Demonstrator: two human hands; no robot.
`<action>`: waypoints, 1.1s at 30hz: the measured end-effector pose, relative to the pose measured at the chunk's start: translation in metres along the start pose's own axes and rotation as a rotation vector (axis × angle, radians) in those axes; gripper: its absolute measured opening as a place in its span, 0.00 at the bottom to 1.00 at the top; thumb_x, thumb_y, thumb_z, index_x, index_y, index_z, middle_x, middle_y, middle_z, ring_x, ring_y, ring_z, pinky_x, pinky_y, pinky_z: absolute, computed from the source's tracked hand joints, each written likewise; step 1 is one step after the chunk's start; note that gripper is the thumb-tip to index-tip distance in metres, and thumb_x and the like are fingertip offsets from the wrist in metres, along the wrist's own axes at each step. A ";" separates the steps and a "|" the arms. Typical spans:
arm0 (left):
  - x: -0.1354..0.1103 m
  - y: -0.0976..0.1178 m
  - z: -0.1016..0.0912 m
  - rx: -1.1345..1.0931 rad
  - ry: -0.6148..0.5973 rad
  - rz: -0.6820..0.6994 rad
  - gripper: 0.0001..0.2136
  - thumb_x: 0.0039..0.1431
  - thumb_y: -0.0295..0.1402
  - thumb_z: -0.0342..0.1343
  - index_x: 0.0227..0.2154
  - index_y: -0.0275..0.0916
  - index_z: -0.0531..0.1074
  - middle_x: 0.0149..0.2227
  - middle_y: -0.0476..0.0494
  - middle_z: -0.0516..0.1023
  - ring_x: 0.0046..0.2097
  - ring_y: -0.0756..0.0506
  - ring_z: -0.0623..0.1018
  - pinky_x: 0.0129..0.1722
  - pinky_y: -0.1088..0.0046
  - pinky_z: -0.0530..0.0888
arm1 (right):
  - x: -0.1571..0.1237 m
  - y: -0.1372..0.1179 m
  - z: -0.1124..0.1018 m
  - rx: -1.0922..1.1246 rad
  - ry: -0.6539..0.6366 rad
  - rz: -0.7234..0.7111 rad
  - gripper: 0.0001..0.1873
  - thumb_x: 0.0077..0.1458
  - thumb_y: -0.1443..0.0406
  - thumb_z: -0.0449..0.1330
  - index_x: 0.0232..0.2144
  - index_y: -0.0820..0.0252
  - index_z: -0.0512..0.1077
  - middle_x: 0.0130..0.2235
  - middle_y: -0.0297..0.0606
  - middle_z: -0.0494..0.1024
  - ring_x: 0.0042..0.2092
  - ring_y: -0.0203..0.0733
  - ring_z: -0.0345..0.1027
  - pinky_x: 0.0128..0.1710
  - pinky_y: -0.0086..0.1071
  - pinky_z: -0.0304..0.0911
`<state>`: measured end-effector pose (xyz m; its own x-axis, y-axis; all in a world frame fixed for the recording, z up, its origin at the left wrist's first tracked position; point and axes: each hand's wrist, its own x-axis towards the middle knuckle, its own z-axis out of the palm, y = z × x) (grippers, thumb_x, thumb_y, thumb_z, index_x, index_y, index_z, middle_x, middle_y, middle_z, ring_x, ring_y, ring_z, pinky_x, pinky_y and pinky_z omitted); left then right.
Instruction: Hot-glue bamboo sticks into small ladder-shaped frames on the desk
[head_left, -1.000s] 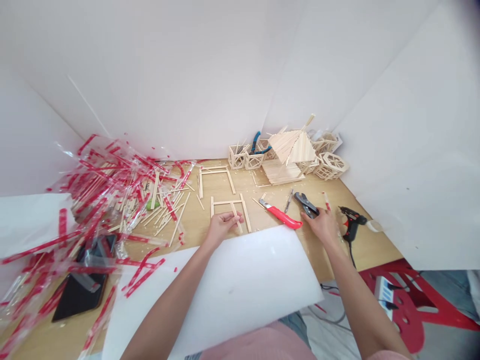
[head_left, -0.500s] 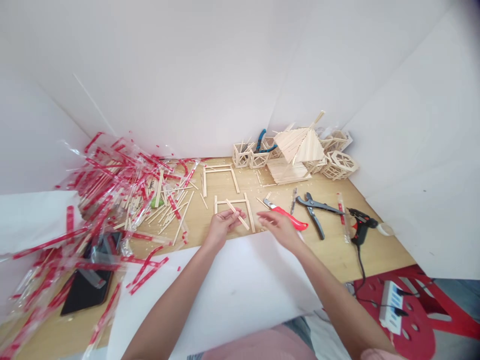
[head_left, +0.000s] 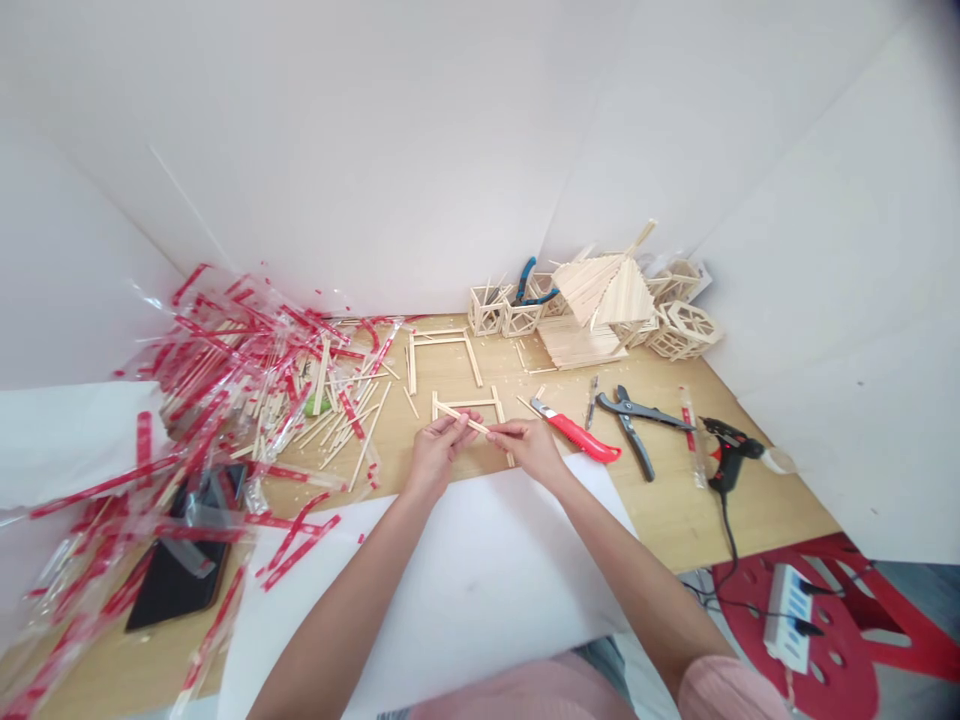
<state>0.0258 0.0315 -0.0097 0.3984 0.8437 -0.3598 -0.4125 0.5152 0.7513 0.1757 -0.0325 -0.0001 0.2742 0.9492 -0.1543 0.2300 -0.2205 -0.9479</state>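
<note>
Both my hands meet over the wooden table, just past the edge of a white sheet (head_left: 480,570). My left hand (head_left: 435,455) pinches one end of a thin wooden stick (head_left: 461,419), and my right hand (head_left: 529,445) pinches its other end. The stick is held slanted just above a small stick frame (head_left: 469,405) that lies flat on the table. A larger stick frame (head_left: 442,355) lies farther back.
Red-striped plastic wrappers and loose sticks (head_left: 247,370) cover the left. A black phone (head_left: 176,570) lies under them. A red utility knife (head_left: 577,432), black pliers (head_left: 634,420) and a glue gun (head_left: 727,445) lie at right. Stick models (head_left: 600,305) stand at the back.
My right hand left the pliers at the right and came across to the stick in my left hand, closing on its free end. The left hand lifted the stick slightly.
</note>
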 end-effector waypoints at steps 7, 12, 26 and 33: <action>0.012 0.025 -0.018 0.263 0.054 0.192 0.23 0.40 0.38 0.67 0.42 0.37 0.73 0.38 0.44 0.77 0.41 0.46 0.78 0.40 0.72 0.75 | 0.040 -0.002 -0.033 0.090 -0.213 0.146 0.17 0.34 0.56 0.69 0.27 0.63 0.79 0.23 0.34 0.78 0.25 0.35 0.67 0.31 0.31 0.67; 0.015 0.038 -0.019 0.402 0.064 0.202 0.21 0.40 0.41 0.67 0.37 0.33 0.75 0.31 0.45 0.77 0.33 0.48 0.79 0.39 0.69 0.76 | 0.058 -0.008 -0.040 0.074 -0.354 0.120 0.17 0.33 0.58 0.70 0.27 0.64 0.80 0.21 0.34 0.77 0.24 0.33 0.66 0.29 0.29 0.67; 0.067 0.063 -0.031 0.694 0.056 0.096 0.16 0.33 0.37 0.69 0.26 0.31 0.78 0.22 0.42 0.78 0.22 0.51 0.73 0.23 0.77 0.69 | 0.106 0.015 -0.030 -0.284 -0.165 -0.469 0.11 0.51 0.61 0.60 0.35 0.58 0.80 0.36 0.41 0.80 0.37 0.40 0.72 0.41 0.32 0.63; 0.071 0.072 -0.040 1.111 -0.068 0.395 0.10 0.45 0.37 0.62 0.31 0.38 0.80 0.28 0.44 0.79 0.29 0.47 0.75 0.30 0.73 0.69 | 0.110 0.020 -0.030 -0.097 -0.221 -0.226 0.17 0.45 0.57 0.62 0.35 0.62 0.79 0.28 0.37 0.79 0.30 0.39 0.70 0.32 0.31 0.63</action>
<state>-0.0080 0.1344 -0.0033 0.4598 0.8880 0.0110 0.4083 -0.2223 0.8853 0.2384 0.0606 -0.0280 -0.0010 1.0000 -0.0097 0.3524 -0.0087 -0.9358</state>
